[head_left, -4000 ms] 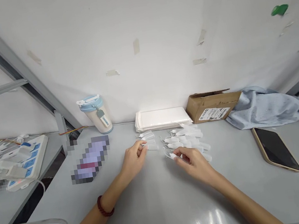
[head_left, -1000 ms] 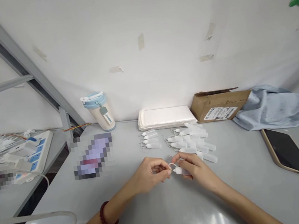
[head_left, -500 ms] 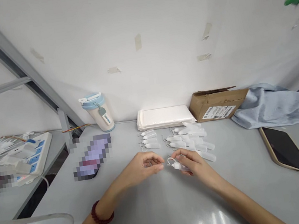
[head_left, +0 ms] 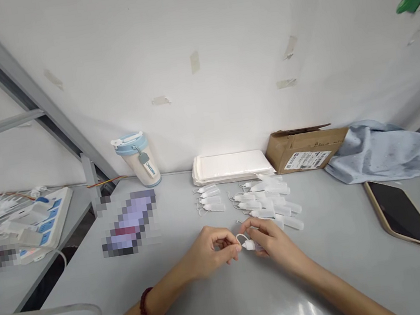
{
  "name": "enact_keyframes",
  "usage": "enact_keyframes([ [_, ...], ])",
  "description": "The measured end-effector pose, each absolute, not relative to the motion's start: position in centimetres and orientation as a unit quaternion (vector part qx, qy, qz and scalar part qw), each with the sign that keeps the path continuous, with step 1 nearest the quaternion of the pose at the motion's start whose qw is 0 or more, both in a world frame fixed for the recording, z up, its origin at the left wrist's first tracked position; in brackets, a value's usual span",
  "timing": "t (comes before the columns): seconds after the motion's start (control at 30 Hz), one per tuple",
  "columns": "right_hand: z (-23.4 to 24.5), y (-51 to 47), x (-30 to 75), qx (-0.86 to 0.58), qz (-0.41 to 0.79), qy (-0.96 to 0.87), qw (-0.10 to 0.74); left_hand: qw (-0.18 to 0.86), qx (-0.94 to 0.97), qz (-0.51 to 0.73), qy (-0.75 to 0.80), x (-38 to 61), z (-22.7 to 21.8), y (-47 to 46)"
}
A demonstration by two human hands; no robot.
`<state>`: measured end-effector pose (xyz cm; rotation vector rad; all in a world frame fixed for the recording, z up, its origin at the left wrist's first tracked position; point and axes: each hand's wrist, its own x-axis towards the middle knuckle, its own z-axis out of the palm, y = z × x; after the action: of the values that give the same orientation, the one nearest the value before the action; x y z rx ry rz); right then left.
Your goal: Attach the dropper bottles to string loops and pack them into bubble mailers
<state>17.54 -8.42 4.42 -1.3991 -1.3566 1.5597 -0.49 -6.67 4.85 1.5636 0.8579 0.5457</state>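
My right hand (head_left: 272, 240) is closed around a small white plastic dropper bottle (head_left: 250, 245), its nozzle pointing left. A thin curved strap arches from the bottle's neck. My left hand (head_left: 218, 251), a dark red bead bracelet on its wrist, pinches the strap's end at the nozzle tip; the small cap is hidden by the fingertips. Behind my hands, several similar bottles (head_left: 211, 200) lie in a column on the left. A looser pile of bottles (head_left: 267, 199) spreads to the right, close beyond my right hand.
A stack of white flat packs (head_left: 230, 165) rests against the wall, beside a cardboard box (head_left: 306, 151) and a grey-blue cloth (head_left: 386, 149). A phone (head_left: 404, 215) lies at right, a blurred purple item (head_left: 132, 219) at left. A lidded tumbler (head_left: 139, 160) stands behind; a cable (head_left: 59, 310) loops front left.
Both hands have moved slightly toward me and closer together. My left fingers, apart from the bottle before, now pinch the strap's end at its tip.
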Motion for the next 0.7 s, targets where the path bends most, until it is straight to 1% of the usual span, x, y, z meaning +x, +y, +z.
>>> enact_keyframes([
  [0.23,4.5,-8.4,17.1,-0.527,0.598,-0.521,0.307,0.577,0.695,0.185,0.386,-1.2,5.4,-6.1],
  [0.33,4.3,-8.4,16.8,-0.507,0.615,-0.525,0.298,0.55,0.724,0.146,0.39,-1.7,5.9,-5.6],
  [0.43,4.1,-8.6,16.7,-0.493,0.624,-0.529,0.294,0.531,0.737,0.138,0.394,-1.9,6.0,-5.4],
  [0.57,4.3,-8.7,17.0,-0.499,0.619,-0.537,0.283,0.55,0.727,0.135,0.389,-1.7,5.9,-5.5],
  [0.7,4.7,-8.4,17.3,-0.516,0.6,-0.536,0.293,0.556,0.719,0.14,0.392,-1.7,5.8,-5.7],
])
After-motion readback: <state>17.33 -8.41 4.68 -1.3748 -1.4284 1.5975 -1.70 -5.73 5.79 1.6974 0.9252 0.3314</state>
